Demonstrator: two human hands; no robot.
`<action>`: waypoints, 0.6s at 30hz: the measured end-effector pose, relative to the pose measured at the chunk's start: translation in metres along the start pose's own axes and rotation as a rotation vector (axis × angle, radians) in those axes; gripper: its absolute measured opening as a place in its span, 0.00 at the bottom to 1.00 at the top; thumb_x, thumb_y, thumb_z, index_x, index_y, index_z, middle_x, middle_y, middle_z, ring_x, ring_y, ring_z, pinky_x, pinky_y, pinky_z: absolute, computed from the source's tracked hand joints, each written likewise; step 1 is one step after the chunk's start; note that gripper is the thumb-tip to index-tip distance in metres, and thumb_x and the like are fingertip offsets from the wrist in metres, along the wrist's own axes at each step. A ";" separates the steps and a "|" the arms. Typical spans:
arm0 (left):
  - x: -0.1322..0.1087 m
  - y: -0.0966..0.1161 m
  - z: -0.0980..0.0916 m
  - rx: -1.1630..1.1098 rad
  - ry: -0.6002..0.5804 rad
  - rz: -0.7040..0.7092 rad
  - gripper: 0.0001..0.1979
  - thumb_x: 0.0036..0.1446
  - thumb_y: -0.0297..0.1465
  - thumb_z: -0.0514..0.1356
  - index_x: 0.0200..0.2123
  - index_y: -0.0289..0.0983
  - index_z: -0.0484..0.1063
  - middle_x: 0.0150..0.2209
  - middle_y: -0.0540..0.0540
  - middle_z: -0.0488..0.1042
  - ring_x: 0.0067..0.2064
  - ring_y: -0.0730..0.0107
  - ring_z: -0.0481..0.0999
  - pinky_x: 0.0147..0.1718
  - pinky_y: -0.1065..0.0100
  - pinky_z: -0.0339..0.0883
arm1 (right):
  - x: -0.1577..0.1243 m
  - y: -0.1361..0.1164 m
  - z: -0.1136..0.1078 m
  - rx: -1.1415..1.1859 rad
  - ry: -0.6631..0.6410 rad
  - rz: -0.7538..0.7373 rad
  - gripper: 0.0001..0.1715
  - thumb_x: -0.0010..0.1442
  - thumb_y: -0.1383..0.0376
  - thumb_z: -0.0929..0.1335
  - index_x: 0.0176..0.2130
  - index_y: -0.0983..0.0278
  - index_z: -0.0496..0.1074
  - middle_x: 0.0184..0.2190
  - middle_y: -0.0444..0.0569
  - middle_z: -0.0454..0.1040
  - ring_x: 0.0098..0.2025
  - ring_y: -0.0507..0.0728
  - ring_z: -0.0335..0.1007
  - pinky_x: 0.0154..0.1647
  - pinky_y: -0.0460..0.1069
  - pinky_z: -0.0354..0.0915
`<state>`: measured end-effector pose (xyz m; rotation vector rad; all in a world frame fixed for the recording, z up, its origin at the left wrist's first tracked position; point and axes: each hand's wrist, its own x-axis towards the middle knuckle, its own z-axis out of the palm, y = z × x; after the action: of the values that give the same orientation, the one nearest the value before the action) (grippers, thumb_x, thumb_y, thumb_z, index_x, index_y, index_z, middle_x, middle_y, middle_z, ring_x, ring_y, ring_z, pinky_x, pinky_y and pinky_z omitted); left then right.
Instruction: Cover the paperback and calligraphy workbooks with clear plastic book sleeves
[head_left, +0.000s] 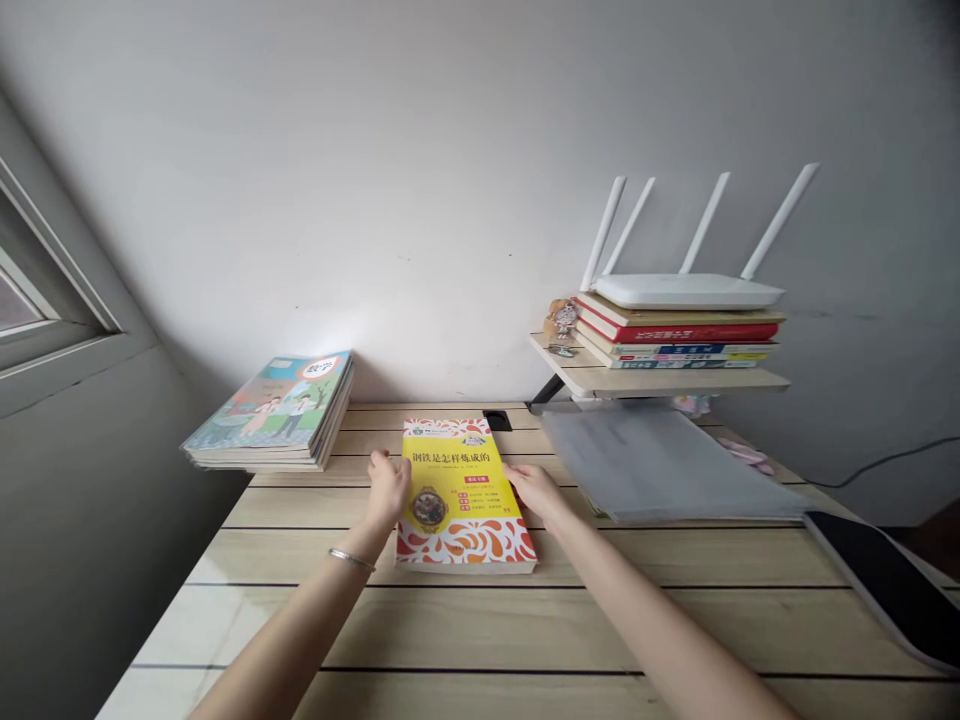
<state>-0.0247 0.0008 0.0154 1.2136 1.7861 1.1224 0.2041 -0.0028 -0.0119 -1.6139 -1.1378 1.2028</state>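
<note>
A thick paperback book (480, 505) with a yellow cover and red-and-orange leaf patterns lies face up in front of me, its title upright to my view. My left hand (390, 488), with a silver bangle on the wrist, grips its left edge. On the opposite edge my right hand (537, 492) holds the book, fingers partly hidden at its side. The book's bottom edge faces me; whether it rests fully on the wooden table (450, 640) I cannot tell.
At left, a stack of textbooks (277, 410) overhangs the table edge. At right, a raised shelf (660, 378) carries books (690, 333), a white router (686, 291) and a small figurine (562, 318). Below it lie a translucent grey folder (660, 465) and a dark tablet-like slab (892, 580).
</note>
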 end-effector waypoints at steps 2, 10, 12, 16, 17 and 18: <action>-0.008 0.000 0.000 0.112 0.017 0.099 0.19 0.53 0.26 0.57 0.49 0.32 0.59 0.58 0.30 0.57 0.62 0.53 0.57 0.57 0.55 0.53 | 0.004 -0.002 -0.001 0.006 -0.014 0.044 0.15 0.53 0.55 0.67 0.27 0.65 0.73 0.30 0.52 0.79 0.31 0.57 0.75 0.29 0.47 0.66; -0.004 -0.001 -0.003 0.179 -0.125 -0.048 0.26 0.46 0.24 0.63 0.49 0.30 0.60 0.46 0.32 0.71 0.47 0.56 0.74 0.40 0.64 0.67 | 0.009 -0.026 -0.003 0.065 -0.053 0.209 0.10 0.54 0.62 0.68 0.25 0.67 0.71 0.24 0.51 0.77 0.21 0.51 0.70 0.24 0.44 0.64; 0.003 0.000 -0.005 0.130 -0.138 -0.103 0.26 0.46 0.26 0.64 0.48 0.29 0.61 0.43 0.33 0.73 0.42 0.56 0.76 0.34 0.66 0.68 | 0.008 -0.026 0.000 0.102 -0.061 0.197 0.10 0.55 0.64 0.67 0.26 0.67 0.72 0.24 0.53 0.78 0.22 0.52 0.71 0.25 0.45 0.66; 0.008 0.006 -0.002 0.025 -0.215 -0.169 0.14 0.50 0.31 0.63 0.38 0.29 0.69 0.31 0.38 0.77 0.33 0.60 0.78 0.27 0.68 0.68 | 0.004 -0.022 0.005 0.218 -0.078 0.150 0.12 0.59 0.63 0.63 0.33 0.67 0.73 0.28 0.55 0.79 0.28 0.57 0.76 0.31 0.49 0.70; 0.008 0.008 0.000 0.001 -0.243 -0.174 0.11 0.51 0.31 0.62 0.36 0.29 0.71 0.28 0.40 0.77 0.31 0.61 0.78 0.26 0.69 0.68 | 0.003 -0.021 0.005 0.241 -0.075 0.147 0.13 0.59 0.62 0.62 0.36 0.67 0.73 0.29 0.56 0.79 0.29 0.59 0.76 0.31 0.50 0.70; 0.007 0.008 0.002 -0.021 -0.266 -0.176 0.09 0.53 0.31 0.60 0.35 0.30 0.71 0.27 0.41 0.76 0.29 0.63 0.78 0.26 0.69 0.69 | 0.002 -0.020 0.004 0.257 -0.070 0.147 0.14 0.60 0.62 0.62 0.38 0.67 0.73 0.29 0.57 0.79 0.29 0.60 0.77 0.31 0.52 0.70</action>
<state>-0.0224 0.0100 0.0217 1.1125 1.6380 0.8359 0.1970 0.0052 0.0052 -1.4879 -0.8769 1.4476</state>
